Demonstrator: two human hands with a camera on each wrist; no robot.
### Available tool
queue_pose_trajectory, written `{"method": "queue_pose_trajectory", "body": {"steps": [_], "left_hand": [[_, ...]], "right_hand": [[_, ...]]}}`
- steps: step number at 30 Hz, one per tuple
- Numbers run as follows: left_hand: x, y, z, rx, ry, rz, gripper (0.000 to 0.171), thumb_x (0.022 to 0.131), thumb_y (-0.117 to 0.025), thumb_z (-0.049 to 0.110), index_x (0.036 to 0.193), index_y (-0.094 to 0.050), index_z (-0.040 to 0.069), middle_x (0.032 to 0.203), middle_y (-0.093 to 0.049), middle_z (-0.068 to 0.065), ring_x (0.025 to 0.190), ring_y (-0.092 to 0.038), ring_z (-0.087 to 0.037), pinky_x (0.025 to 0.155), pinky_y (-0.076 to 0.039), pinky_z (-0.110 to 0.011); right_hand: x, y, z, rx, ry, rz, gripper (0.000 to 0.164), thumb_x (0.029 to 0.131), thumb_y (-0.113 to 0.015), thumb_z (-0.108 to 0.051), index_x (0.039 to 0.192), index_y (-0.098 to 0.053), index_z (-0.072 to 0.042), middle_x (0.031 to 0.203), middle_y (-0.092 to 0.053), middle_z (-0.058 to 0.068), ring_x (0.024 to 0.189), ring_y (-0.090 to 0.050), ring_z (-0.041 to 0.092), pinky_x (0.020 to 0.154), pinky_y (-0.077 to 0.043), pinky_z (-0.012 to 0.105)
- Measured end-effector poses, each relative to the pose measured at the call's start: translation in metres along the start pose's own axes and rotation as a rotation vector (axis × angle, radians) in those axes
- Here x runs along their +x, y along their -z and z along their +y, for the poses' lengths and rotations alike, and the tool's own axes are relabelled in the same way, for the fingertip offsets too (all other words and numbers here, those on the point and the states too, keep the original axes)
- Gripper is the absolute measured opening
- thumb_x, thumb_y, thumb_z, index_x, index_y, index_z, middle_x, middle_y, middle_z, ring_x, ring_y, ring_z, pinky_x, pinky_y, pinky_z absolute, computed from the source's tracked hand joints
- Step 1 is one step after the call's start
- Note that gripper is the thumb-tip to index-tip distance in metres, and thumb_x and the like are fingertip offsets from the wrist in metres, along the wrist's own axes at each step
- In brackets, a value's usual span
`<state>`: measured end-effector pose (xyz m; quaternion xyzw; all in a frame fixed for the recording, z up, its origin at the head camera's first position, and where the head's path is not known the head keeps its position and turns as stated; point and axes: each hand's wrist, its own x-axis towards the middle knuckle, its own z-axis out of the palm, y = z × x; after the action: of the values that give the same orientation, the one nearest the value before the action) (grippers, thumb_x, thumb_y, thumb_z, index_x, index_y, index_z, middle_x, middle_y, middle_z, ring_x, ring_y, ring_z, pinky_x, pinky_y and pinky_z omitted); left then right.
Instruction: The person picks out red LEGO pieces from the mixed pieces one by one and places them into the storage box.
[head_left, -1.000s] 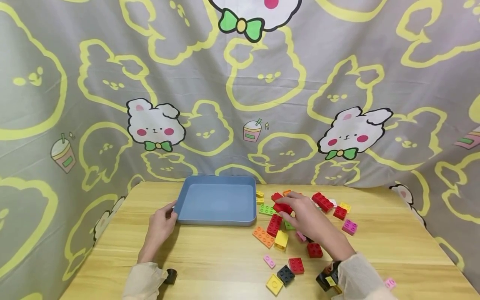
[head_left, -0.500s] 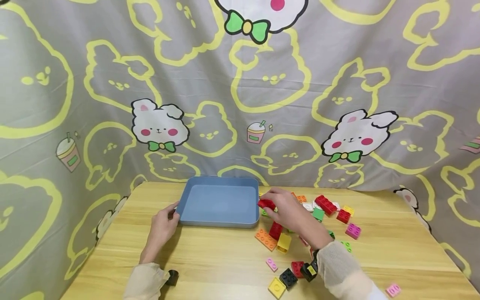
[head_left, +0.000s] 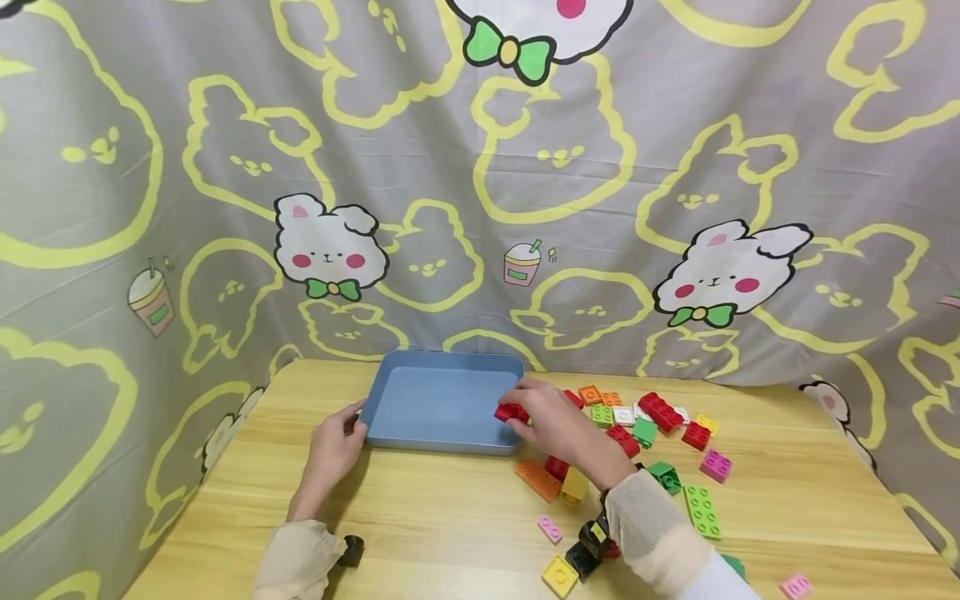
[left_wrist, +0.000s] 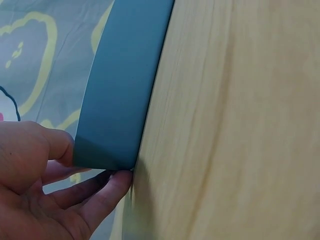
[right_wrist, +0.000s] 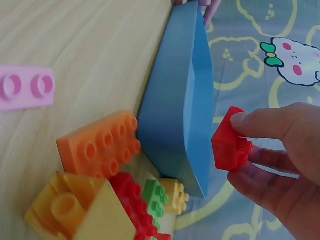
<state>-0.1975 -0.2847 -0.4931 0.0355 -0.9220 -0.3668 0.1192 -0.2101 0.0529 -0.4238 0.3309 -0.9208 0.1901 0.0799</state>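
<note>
A shallow blue tray (head_left: pixel 435 406) rests on the wooden table. Its near left corner is held by my left hand (head_left: pixel 337 443); the left wrist view has fingers at the base of the tray's wall (left_wrist: pixel 120 90). At the tray's right rim, my right hand (head_left: pixel 553 422) pinches a red toy building brick (right_wrist: pixel 229 141) between thumb and fingers. The brick's studs point toward the palm in the right wrist view, and it overlaps the tray's inside in the head view.
Several loose bricks lie right of the tray, including an orange brick (head_left: pixel 538 479), a yellow brick (head_left: pixel 574 486), a green plate (head_left: pixel 702 511) and a long red brick (head_left: pixel 661 412). A pink brick (head_left: pixel 550 528) lies nearer. A patterned curtain (head_left: pixel 450 167) hangs behind the table.
My right hand has carried the red brick leftward from the brick pile to the tray's right rim. My left hand stays at the tray's corner. The head view has shifted slightly.
</note>
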Motion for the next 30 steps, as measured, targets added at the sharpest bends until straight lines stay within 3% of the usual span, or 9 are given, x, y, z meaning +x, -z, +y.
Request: {"method": "queue_pose_trajectory", "body": {"steps": [9,23,30], "left_hand": [[0.000,-0.001,0.000,-0.010,0.006,-0.008,0.044,0.094,-0.052,0.004,0.137,-0.058,-0.002,0.113,-0.068,-0.025,0.099,-0.063,-0.032,0.077,-0.049,-0.045],[0.001,-0.002,-0.001,-0.023,-0.001,0.023,0.043,0.091,-0.054,0.003,0.134,-0.060,-0.003,0.111,-0.069,-0.026,0.103,-0.064,-0.035,0.086,-0.050,-0.052],[0.000,-0.002,-0.001,-0.024,-0.002,0.036,0.043,0.090,-0.054,0.002,0.132,-0.061,-0.003,0.111,-0.069,-0.027,0.103,-0.063,-0.037,0.087,-0.050,-0.053]], "right_hand": [[0.008,-0.018,-0.001,0.013,0.029,-0.019,0.026,0.083,-0.076,-0.015,0.108,-0.075,-0.008,0.106,-0.066,0.007,0.088,-0.062,0.021,0.076,-0.058,0.034],[0.018,-0.029,-0.005,-0.029,0.113,-0.092,0.018,0.082,-0.075,-0.004,0.100,-0.076,-0.006,0.095,-0.067,0.007,0.083,-0.061,0.018,0.073,-0.057,0.030],[0.023,-0.033,-0.008,-0.044,0.110,-0.139,0.016,0.080,-0.076,0.000,0.094,-0.077,-0.006,0.088,-0.068,0.007,0.078,-0.060,0.017,0.069,-0.056,0.028]]}}
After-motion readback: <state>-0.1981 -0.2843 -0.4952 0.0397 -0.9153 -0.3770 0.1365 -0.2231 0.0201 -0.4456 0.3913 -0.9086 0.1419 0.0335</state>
